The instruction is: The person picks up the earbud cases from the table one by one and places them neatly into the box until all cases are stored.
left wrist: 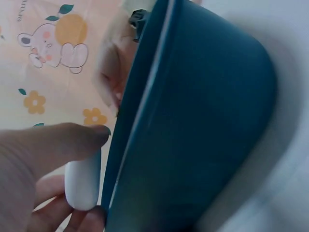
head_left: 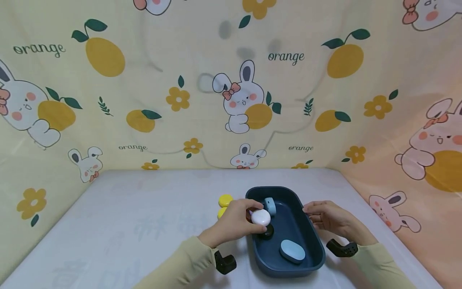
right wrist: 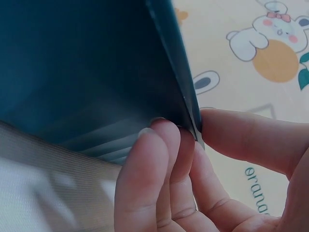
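Note:
My left hand [head_left: 236, 220] pinches a smooth white rounded object [head_left: 261, 218] between thumb and fingers, over the left side of a dark blue box [head_left: 294, 222]. In the left wrist view, that white object [left wrist: 82, 186] shows its pill-shaped edge beside the box's rim. My right hand [head_left: 332, 218] holds the box's right rim, with the thumb [right wrist: 241, 140] on one side and fingers against the wall. Inside the box lie a light blue oval object [head_left: 292, 251], a light blue upright piece [head_left: 270, 206] and a black round piece [head_left: 267, 231]. Something brown shows partly behind the left fingers.
Two yellow round objects [head_left: 225, 200] sit on the white tabletop [head_left: 162, 224] left of the box; the left hand partly covers the nearer one. A patterned curtain [head_left: 180, 60] encloses the back and sides. Each wrist wears a black camera mount [head_left: 225, 262].

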Action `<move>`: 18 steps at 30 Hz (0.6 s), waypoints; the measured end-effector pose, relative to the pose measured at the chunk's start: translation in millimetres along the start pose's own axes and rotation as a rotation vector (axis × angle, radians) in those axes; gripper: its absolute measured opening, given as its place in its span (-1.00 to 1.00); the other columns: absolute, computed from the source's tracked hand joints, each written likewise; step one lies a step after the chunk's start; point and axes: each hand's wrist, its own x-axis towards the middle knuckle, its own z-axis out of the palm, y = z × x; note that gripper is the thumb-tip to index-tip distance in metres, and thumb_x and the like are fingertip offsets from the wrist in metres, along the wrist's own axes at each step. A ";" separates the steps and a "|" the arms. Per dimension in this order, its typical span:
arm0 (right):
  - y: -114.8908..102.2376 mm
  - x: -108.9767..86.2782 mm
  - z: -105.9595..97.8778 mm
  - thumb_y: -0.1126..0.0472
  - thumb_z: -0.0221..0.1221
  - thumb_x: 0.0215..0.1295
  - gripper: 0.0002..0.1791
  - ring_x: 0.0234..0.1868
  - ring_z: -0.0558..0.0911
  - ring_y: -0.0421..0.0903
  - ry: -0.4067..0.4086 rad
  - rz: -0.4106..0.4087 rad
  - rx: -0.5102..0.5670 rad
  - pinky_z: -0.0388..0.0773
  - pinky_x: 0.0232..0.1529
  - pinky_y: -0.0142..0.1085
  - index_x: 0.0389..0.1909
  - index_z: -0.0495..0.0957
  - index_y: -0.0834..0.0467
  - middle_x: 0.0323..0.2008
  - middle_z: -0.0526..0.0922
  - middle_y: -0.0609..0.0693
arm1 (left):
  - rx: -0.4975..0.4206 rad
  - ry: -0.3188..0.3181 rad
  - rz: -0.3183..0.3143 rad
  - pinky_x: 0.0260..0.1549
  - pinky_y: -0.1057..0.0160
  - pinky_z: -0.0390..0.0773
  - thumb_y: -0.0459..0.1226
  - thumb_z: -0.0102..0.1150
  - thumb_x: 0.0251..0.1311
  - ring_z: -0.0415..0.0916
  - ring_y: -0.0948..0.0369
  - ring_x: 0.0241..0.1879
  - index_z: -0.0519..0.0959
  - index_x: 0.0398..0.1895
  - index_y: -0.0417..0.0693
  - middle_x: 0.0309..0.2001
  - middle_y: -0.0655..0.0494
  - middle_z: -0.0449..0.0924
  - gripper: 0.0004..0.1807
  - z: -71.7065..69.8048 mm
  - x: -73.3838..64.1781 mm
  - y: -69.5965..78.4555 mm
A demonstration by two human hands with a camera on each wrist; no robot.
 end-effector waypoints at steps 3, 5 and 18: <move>0.0 0.0 0.4 0.21 0.17 0.38 -0.85 -0.30 0.62 -0.06 0.004 -0.001 -0.002 0.58 -0.22 -0.26 -0.21 0.66 0.19 -0.32 0.67 0.01 | 0.014 -0.027 0.028 -0.26 0.35 0.58 -0.26 0.56 -0.06 0.53 0.24 -0.28 0.62 0.04 -0.20 -0.15 0.23 0.61 -0.46 3.3 0.6 1.4; 0.1 0.0 0.7 0.21 0.17 0.37 -0.85 -0.30 0.62 -0.06 0.007 -0.001 -0.002 0.58 -0.22 -0.26 -0.22 0.66 0.20 -0.32 0.67 0.01 | 0.017 -0.046 0.037 -0.23 0.38 0.58 -0.23 0.56 -0.06 0.53 0.29 -0.27 0.62 0.04 -0.18 -0.14 0.25 0.61 -0.46 5.0 0.9 1.7; 3.1 2.5 -0.8 0.18 0.18 0.38 -0.84 -0.28 0.62 -0.04 0.030 0.002 -0.002 0.58 -0.19 -0.23 -0.22 0.67 0.17 -0.32 0.67 0.02 | 0.013 -0.114 0.053 -0.11 0.44 0.53 -0.21 0.54 -0.02 0.50 0.41 -0.09 0.57 0.12 -0.06 -0.02 0.26 0.60 -0.42 10.7 1.2 3.6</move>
